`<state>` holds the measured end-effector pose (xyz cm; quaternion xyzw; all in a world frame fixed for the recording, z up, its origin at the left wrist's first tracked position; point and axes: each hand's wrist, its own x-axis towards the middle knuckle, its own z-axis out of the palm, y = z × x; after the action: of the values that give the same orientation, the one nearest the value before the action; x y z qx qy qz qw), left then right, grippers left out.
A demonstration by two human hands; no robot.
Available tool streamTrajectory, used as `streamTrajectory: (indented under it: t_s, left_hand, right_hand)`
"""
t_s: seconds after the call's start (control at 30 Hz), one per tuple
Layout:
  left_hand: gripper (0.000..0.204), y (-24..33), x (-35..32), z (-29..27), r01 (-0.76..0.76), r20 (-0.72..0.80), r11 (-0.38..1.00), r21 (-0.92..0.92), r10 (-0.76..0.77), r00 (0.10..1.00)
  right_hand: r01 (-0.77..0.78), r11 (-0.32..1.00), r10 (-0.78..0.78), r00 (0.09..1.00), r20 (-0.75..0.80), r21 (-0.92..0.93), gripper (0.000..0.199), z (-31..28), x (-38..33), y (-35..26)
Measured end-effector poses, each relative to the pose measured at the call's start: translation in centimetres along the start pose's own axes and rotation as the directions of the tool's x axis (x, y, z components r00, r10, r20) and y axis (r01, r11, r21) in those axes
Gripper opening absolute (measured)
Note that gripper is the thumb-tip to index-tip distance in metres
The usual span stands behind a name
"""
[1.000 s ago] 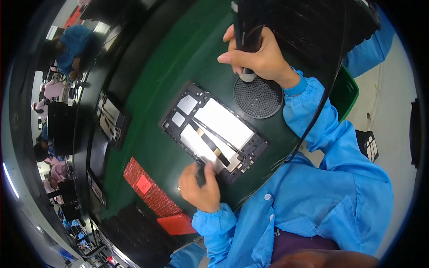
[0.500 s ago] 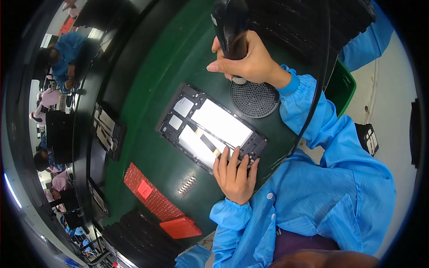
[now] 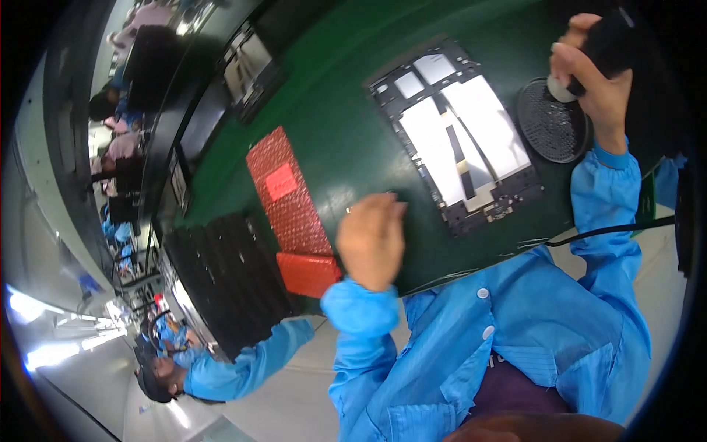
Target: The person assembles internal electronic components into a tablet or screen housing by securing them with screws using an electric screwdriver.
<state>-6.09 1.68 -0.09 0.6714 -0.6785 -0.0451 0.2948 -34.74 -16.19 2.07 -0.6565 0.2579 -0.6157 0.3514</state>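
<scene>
My right hand [image 3: 600,92] is wrapped round a black handheld tool [image 3: 607,44] that looks like an electric screwdriver with a pale round end. That end is over a round black perforated tray [image 3: 552,129] at the right. Left of the tray lies an opened tablet [image 3: 497,121], showing white battery panels, dark flex cables and a black frame. My left hand [image 3: 372,239] hovers low over the bench with fingers curled together, slightly blurred. A small strip of metal parts lies under or beside those fingers, mostly covered by them. Anything in the grip is hidden.
Left of my left hand lies red bubble wrap [image 3: 291,195], with a folded red bubble pouch [image 3: 308,274] below it. A stack of black trays [image 3: 228,283] stands at lower left. Another opened tablet [image 3: 247,70] is at the far left. A black cable [image 3: 618,234] runs near my right sleeve.
My left hand has left the tablet's lower edge and moved left to the small metal parts, its fingers curling. My right hand still grips the tool by the round tray. The view has turned leftward.
</scene>
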Motion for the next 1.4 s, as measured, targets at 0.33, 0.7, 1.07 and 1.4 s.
streamTrajectory:
  t_s: [0.33,0.7,1.07,1.4]
  left_hand:
    - [0.022,-7.5,0.3,-3.9,0.399,0.438,0.913,-0.088,-0.324,0.839]
    - [0.013,-5.2,0.8,-3.6,0.307,0.408,0.951,-0.019,-0.273,0.871]
    - [0.024,-3.6,6.3,-1.6,0.293,0.411,0.791,-0.537,-0.058,0.91]
    - [0.011,-4.2,8.4,2.9,0.434,0.434,0.609,-0.664,-0.158,0.887]
  right_hand:
    - [-0.014,0.997,0.006,0.996,0.091,0.079,0.031,0.8,-0.3,-1.3]
    - [-0.03,0.988,0.013,0.993,0.115,0.149,0.034,4.5,-0.1,-3.5]
    - [-0.125,0.971,0.082,0.975,0.207,0.204,0.037,10.0,0.8,-4.7]
    - [-0.273,0.908,0.189,0.944,0.272,0.318,0.033,15.7,2.2,-2.7]
